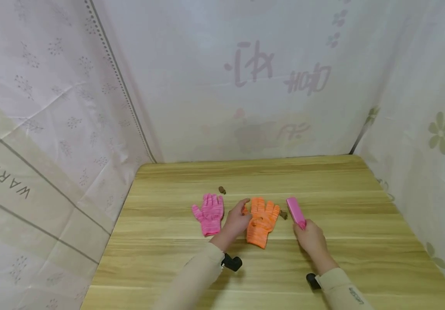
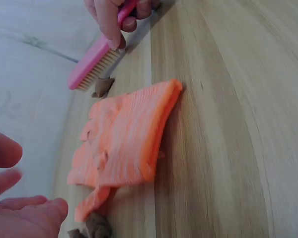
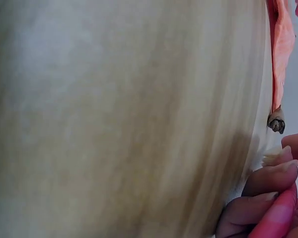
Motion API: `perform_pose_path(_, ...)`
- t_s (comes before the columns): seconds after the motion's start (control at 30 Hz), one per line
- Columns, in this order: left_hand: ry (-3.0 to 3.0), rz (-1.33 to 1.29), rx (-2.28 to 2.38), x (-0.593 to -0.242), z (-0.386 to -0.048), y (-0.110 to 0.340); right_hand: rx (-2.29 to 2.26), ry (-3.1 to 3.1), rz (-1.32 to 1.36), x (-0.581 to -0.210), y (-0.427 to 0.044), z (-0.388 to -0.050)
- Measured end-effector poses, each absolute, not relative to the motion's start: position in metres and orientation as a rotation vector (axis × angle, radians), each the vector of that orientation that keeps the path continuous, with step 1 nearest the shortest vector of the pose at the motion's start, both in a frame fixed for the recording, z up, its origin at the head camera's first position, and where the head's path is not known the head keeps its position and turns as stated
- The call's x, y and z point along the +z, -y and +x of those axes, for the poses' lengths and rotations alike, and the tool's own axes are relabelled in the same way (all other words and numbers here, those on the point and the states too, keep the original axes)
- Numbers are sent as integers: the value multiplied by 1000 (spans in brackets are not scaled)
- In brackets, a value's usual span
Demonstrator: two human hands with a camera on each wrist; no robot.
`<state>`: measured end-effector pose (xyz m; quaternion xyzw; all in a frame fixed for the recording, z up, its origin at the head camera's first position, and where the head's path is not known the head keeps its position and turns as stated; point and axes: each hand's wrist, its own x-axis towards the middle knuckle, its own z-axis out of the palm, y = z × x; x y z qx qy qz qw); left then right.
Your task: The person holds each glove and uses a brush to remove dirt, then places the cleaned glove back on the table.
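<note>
In the head view my right hand (image 1: 312, 241) grips the handle of a pink brush (image 1: 295, 212), right of an orange knit glove (image 1: 260, 226). The left wrist view shows the brush (image 2: 91, 63) with its pale bristles facing down, held above the table. My left hand (image 1: 238, 220) is at the orange glove's left side, holding nothing. Its fingers (image 2: 25, 202) are loosely spread and apart from the glove (image 2: 126, 139) in the left wrist view. That glove lies palm or back up, which I cannot tell, with its cuff toward me.
A pink knit glove (image 1: 211, 216) lies left of my left hand. Small brown lumps, kind unclear, lie on the wooden table (image 1: 160, 258): one lump (image 1: 222, 190) behind the gloves, another lump (image 1: 283, 214) beside the orange glove. Patterned cloth (image 1: 214, 107) hangs around the table.
</note>
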<state>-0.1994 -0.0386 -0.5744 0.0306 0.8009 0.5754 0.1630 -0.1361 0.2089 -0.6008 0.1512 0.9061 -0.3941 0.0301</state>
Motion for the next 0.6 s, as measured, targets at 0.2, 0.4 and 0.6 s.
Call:
perform_pose_path(0.2, -2324, 228, 1615, -570, -190, 56, -1161, -2745, 431, -598, -216, -140)
perform_pose_path(0.4, -2337, 273, 1600, -565, -187, 78, -1133, -2697, 416, -590, -220, -142)
perform_pose_path(0.6, -2532, 447, 1399, -558, -192, 94, -850, -2898, 336, -576, -215, -142)
